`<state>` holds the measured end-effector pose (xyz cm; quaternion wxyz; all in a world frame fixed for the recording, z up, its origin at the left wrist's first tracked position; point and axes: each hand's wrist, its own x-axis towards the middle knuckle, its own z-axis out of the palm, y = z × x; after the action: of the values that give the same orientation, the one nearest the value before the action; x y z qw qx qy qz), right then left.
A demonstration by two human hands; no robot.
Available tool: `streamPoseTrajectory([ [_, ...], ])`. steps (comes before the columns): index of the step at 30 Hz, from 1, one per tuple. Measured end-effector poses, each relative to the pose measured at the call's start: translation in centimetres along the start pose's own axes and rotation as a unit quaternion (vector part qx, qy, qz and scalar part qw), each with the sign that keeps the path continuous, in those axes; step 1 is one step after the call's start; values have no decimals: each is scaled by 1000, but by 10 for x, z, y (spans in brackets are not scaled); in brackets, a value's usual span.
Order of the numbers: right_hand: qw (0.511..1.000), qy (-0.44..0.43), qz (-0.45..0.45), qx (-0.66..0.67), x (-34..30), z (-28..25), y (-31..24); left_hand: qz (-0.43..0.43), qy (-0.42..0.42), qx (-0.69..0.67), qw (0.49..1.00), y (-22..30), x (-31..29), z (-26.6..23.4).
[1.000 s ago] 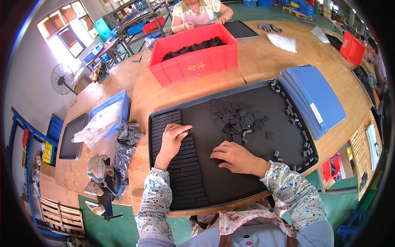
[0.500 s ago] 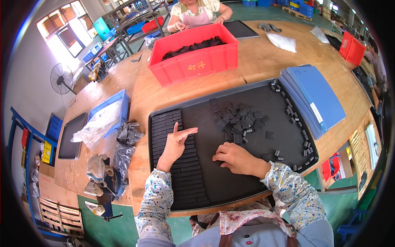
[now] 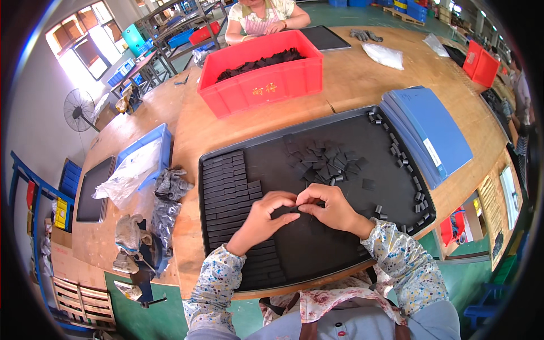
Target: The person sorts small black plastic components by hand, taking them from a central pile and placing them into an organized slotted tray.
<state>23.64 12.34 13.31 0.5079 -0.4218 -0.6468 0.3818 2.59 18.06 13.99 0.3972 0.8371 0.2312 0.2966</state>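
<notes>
Over the middle of the black tray (image 3: 317,249), my left hand (image 3: 262,220) and my right hand (image 3: 333,209) meet at the fingertips. Both are closed in a pinch around something small and dark, mostly hidden by the fingers. Rows of flat black rectangular pieces (image 3: 224,192) lie side by side along the tray's left part, partly under my left hand. Beyond my hands is a loose heap of thin black pieces (image 3: 326,164). Several short black cylinders (image 3: 403,162) line the tray's right edge, and a pair of cylinders (image 3: 379,212) lies right of my right hand.
A red bin (image 3: 260,88) of black pieces stands beyond the tray, with a person (image 3: 266,17) seated behind it. Blue folders (image 3: 430,136) overlap the right rim. To the left are a blue crate (image 3: 156,144) with plastic film and grey gloves (image 3: 171,184).
My left hand has moved right from above the rows, and my right hand has shifted slightly up and left. Their fingertips now meet. The person opposite has shifted their hands.
</notes>
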Motion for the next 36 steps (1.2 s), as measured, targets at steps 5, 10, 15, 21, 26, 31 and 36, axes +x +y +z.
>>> streamPoseTrajectory([
  [5, 968, 95, -76, -220, 14, -33, -8, -138, -38, -212, 967, -4, -4, 6],
  [10, 922, 6, 68, -381, 4, -60, -2, -159, -75, -208, 962, -16, -10, 7],
  [15, 911, -32, 81, -403, 0, -54, 5, -188, -38, -261, 946, -3, -5, 12],
  [21, 970, -84, 48, -224, 8, -49, -15, -205, -64, -277, 937, -16, -11, 14],
  [26, 992, -72, 1, -107, 7, -32, -17, -278, -98, -170, 940, -8, -6, 9],
  [31, 995, -87, 39, -28, 4, -27, -15, -242, -63, -202, 947, -8, -7, 15],
  [36, 978, -97, 101, 156, -1, -12, -2, -217, -51, -251, 942, -7, -9, 17],
])
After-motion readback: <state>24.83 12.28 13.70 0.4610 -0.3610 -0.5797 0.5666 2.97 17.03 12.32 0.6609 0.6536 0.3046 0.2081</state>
